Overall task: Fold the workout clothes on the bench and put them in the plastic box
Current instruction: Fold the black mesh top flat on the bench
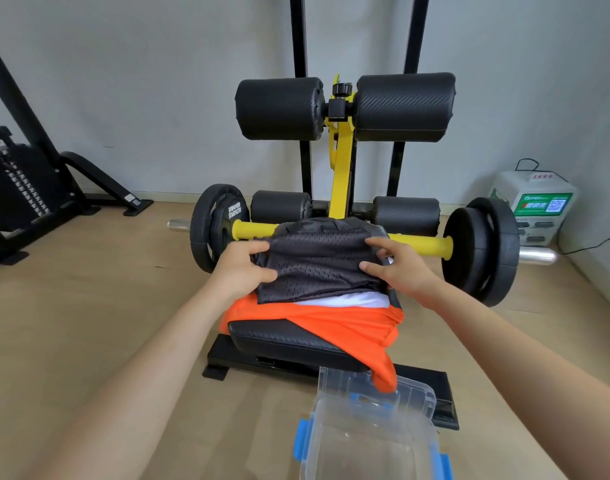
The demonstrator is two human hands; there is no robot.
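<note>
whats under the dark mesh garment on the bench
Under the dark mesh garment, a white garment shows at the near edge; beneath that an orange garment lies across the bench pad, one end hanging toward the plastic box. How far either runs under the mesh is covered.

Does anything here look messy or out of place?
The orange garment lies crumpled across the bench, one end dangling off the front edge down to the clear plastic box. Nothing looks spilled or broken.

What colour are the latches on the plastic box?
Blue; the latches show best in the head view.
</note>
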